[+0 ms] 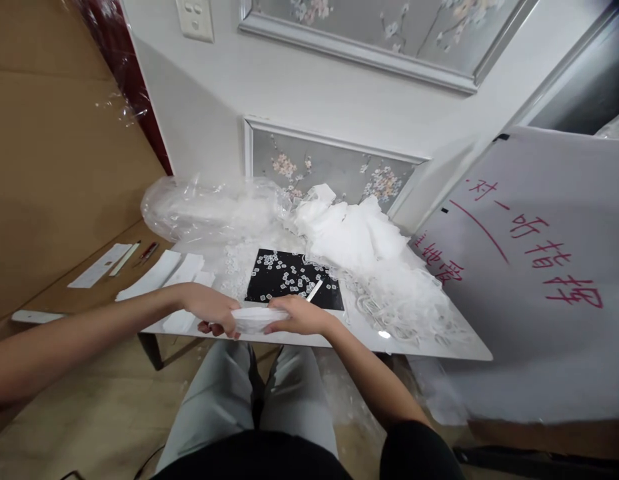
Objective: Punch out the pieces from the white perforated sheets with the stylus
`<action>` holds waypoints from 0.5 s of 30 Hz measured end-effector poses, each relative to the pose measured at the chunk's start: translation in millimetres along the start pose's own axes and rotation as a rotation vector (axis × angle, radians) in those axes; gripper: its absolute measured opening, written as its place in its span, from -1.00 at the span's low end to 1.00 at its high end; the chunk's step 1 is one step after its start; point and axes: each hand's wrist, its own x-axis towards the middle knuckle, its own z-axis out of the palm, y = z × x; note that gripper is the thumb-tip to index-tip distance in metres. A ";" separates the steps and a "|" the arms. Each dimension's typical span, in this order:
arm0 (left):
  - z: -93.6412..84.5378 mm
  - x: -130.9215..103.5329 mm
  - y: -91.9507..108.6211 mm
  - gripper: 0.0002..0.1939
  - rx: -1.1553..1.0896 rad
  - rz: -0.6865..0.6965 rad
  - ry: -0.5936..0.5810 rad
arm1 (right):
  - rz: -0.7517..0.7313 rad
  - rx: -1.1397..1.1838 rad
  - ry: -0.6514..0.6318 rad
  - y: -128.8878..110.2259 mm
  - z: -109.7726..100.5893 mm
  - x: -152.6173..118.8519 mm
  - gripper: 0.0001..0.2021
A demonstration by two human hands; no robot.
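Note:
My left hand (212,308) is closed on one end of a white, partly see-through strip of thin material (256,319). The other end is pinched in my right hand (299,315), so the strip lies level between them above the table's front edge. A slim white stick (314,291) sticks up by my right hand; whether the fingers hold it I cannot tell. Just beyond the hands lies a black mat (274,277) scattered with several small clear square pieces (290,283).
White sheets (352,233) are heaped at the back, beside a clear plastic bag (204,207). Stringy clear scraps (414,307) cover the table's right side. White strips (154,273) lie at left, near a red cutter (149,251). A whiteboard (539,320) leans at right.

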 end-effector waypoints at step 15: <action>43.8 115.1 -58.0 -0.77 0.886 0.437 0.787 | 0.179 -0.331 0.348 62.8 56.2 -86.1 -0.61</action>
